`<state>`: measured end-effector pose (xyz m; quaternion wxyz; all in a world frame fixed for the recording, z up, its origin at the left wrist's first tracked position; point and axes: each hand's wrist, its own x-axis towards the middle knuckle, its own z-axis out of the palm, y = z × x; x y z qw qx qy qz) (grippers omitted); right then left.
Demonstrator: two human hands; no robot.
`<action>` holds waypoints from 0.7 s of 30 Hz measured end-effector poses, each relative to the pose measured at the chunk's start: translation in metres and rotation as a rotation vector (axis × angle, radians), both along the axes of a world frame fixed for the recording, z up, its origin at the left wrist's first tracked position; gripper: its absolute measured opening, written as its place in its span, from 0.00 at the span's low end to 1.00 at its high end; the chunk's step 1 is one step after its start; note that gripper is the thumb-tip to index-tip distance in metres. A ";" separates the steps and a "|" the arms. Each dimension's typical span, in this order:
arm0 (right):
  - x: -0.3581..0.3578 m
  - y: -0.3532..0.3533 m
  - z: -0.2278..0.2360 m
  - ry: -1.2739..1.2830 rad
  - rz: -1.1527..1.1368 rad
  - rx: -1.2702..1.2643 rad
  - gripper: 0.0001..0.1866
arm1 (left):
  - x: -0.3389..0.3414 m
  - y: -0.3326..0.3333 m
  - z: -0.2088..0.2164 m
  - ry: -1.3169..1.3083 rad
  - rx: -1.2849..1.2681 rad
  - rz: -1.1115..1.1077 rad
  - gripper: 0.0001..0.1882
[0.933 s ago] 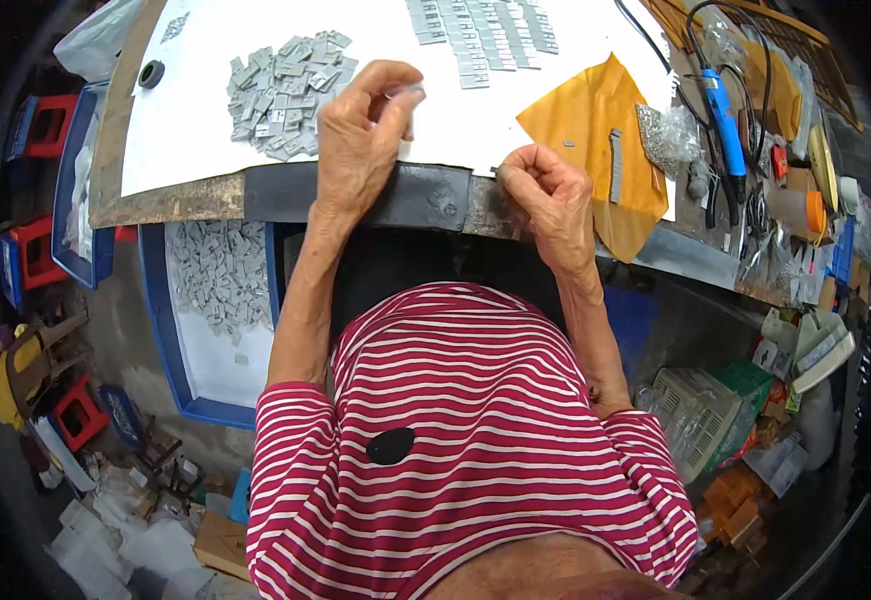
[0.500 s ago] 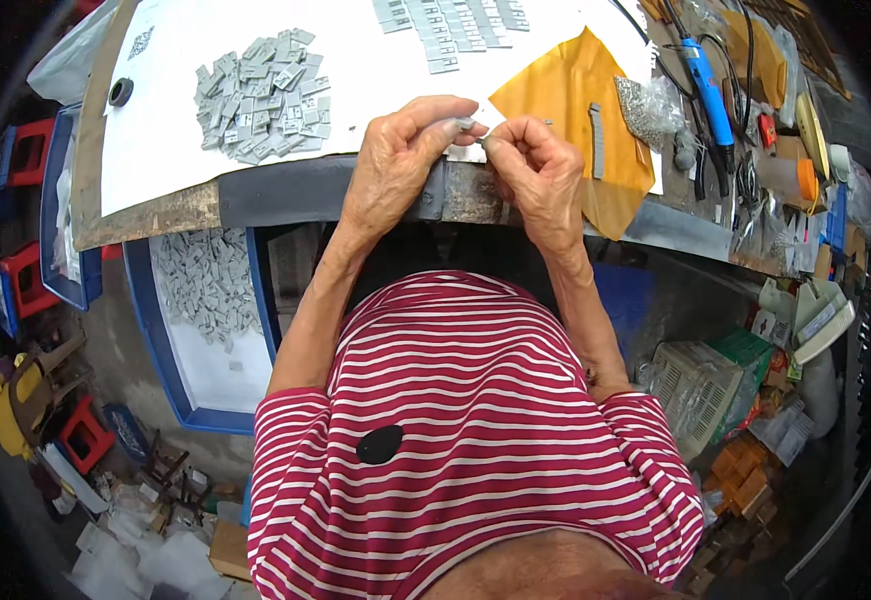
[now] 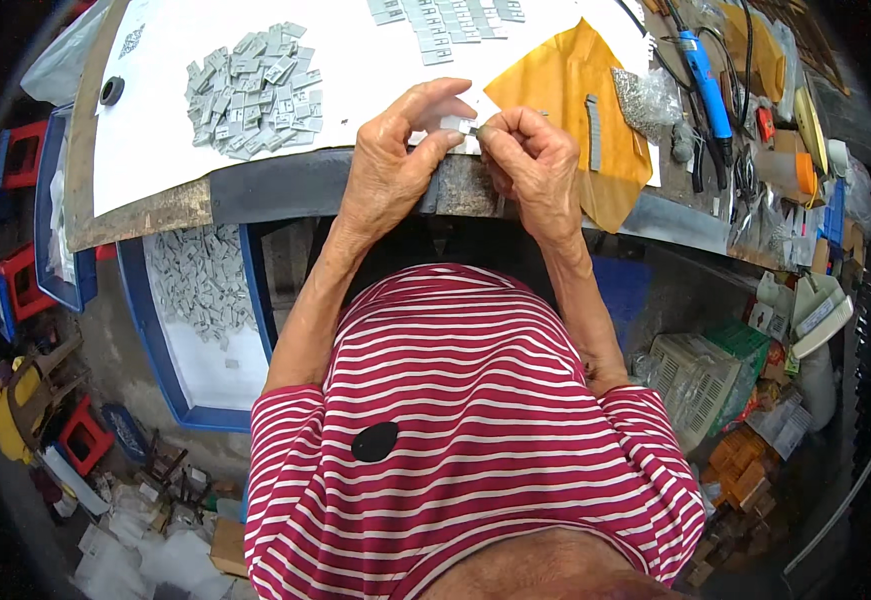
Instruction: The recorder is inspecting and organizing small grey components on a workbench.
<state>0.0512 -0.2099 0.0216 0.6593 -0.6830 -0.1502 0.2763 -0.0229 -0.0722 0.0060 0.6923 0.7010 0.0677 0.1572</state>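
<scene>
Above the table's near edge, my hands meet fingertip to fingertip. A small flat pale-grey piece (image 3: 459, 125) sits at the thumb tip of my left hand (image 3: 387, 160), which grips it while the index finger stretches out above. My right hand (image 3: 535, 165) is pinched at the other end of that piece, thumb against index finger. Something small and dark shows at its fingertips, too little visible to name. To the left on the white sheet (image 3: 155, 120) lies a heap of similar grey pieces (image 3: 255, 95). Several more stand in rows (image 3: 440, 30) at the far side.
An orange-brown paper sheet (image 3: 545, 90) carries a grey strip (image 3: 594, 135) and a clear bag of small metal parts (image 3: 645, 105). A blue electric screwdriver (image 3: 705, 90) lies at right. A blue tray (image 3: 185, 400) with more grey pieces sits below the table. A black ring (image 3: 111, 91) lies far left.
My left index finger has lifted and spread from the thumb, baring more of the grey piece. My right hand stays pinched in nearly the same place. The whole view has shifted slightly.
</scene>
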 end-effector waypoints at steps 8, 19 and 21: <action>0.001 0.000 -0.003 0.028 0.019 -0.045 0.07 | 0.000 0.001 -0.003 -0.074 0.176 -0.013 0.23; -0.001 0.001 -0.002 0.227 0.046 0.055 0.07 | -0.005 0.000 -0.003 -0.058 0.134 -0.011 0.23; -0.001 0.001 -0.003 0.257 0.056 0.053 0.07 | -0.004 -0.001 -0.006 -0.091 0.155 0.014 0.22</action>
